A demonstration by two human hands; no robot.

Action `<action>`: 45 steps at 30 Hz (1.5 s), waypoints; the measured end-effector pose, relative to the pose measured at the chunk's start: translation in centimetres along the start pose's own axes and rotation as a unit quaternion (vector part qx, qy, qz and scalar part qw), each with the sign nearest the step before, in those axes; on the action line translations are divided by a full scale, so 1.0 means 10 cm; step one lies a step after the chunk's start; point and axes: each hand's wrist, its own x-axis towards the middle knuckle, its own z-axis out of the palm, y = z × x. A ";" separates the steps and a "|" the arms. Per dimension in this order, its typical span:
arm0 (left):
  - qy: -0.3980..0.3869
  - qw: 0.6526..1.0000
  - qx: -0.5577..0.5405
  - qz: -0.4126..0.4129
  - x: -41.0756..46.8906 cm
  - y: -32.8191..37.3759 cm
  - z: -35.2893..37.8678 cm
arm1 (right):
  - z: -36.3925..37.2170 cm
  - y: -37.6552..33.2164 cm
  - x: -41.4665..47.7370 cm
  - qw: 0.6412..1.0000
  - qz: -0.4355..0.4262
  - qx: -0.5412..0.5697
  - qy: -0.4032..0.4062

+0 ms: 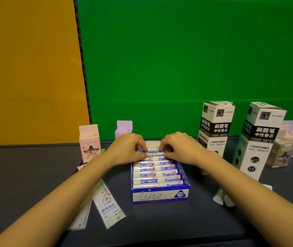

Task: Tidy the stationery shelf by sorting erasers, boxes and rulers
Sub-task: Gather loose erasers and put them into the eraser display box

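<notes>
Dark shelf [35,175]: erasers [144,154] pinched under left hand [127,148] and right hand [179,148], eraser-sorting step; pressing flush into box [160,195] likely needed next.

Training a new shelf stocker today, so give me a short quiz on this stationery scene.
1. True or false: the rulers lie to the right of the eraser box.
2. Where do the left hand and right hand pinch erasers? A: the box's far row. B: its near row. C: outside the box.
3. Fill in: ___ tall black-and-white boxes stand to the right of the eraser box.
Key: 1 false, they lie to its left. 2 A. 3 two.
</notes>
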 end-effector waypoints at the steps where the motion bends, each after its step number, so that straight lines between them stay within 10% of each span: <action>1: -0.005 1.000 -0.005 0.002 0.00 0.00 -0.01 | 0.00 0.00 0.00 1.000 0.001 -0.002 0.001; 23: 0.050 0.997 0.060 0.013 -0.16 0.35 -0.13 | -0.34 -0.13 -0.52 1.000 0.001 -0.003 0.031; 32: -0.035 0.989 0.059 0.131 -0.37 1.27 0.03 | -0.70 0.23 -1.49 0.997 0.066 0.017 0.038; 45: -0.123 0.976 0.178 0.022 -0.18 2.07 0.53 | -0.35 0.74 -1.92 0.989 0.104 -0.059 -0.084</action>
